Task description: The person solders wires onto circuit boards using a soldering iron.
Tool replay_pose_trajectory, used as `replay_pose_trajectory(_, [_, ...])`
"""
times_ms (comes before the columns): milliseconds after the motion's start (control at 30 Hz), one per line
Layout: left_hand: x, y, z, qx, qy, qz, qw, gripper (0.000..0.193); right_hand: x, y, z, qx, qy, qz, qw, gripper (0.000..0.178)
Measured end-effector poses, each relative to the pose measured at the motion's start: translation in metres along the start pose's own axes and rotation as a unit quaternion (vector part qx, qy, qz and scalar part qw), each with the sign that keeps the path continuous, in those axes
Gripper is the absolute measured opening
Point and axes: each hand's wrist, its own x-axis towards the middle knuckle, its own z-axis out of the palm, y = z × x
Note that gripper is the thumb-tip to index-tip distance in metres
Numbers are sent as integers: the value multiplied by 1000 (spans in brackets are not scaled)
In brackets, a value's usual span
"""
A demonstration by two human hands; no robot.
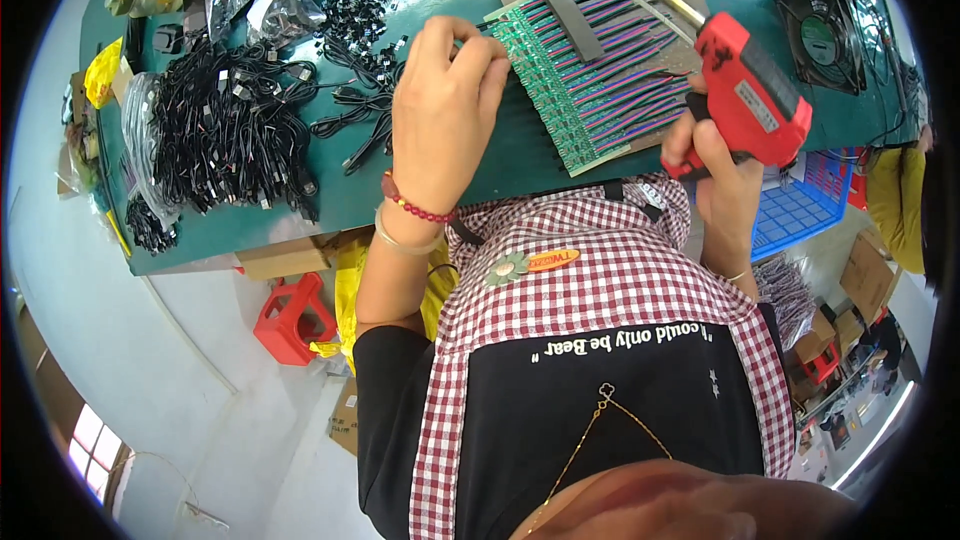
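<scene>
My right hand [712, 145] is wrapped round the grip of a red soldering gun [745, 90], whose metal barrel points up and left over a green circuit board panel [540, 80]. Rows of coloured wires [640, 90] run from the panel to the right. A flat grey metal bar [555, 0] lies across the wires and panel. At the panel's upper left corner my left hand [445, 110] is closed in a pinch. A short dark wire end shows beside its fingertips, but what the fingers hold is hidden. The gun's tip is blurred.
Left of my hand lies a big heap of black cables [235, 130], with small black parts [360, 10] scattered behind it. Plastic bags [285, 0] stand at the back left. A black fan [820, 40] sits at the right; a blue crate [800, 195] is below the table edge.
</scene>
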Motion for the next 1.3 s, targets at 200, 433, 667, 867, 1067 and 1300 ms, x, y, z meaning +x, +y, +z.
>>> replay_pose_trajectory(200, [22, -13, 2, 45, -30, 44, 998, 8, -10, 20, -13, -61, -38, 73, 995, 35])
replay_pose_trajectory(433, [35, -18, 4, 69, -114, 48, 990, 6, -9, 24, -6, -7, -12, 107, 994, 15])
replay_pose_trajectory(667, [39, -20, 3, 63, -120, 55, 989, 6, -12, 25, -5, -45, -13, 121, 992, 13])
replay_pose_trajectory(867, [39, -23, 3, 47, -113, 58, 991, 6, -14, 28, -5, -94, -30, 84, 992, 17])
replay_pose_trajectory(1067, [39, -24, 5, 44, -112, 57, 991, 6, -16, 33, -5, -132, -11, 50, 990, 5])
replay_pose_trajectory(1300, [41, -24, 3, 50, -123, 64, 989, 8, -17, 31, -8, -127, -10, 81, 989, 13])
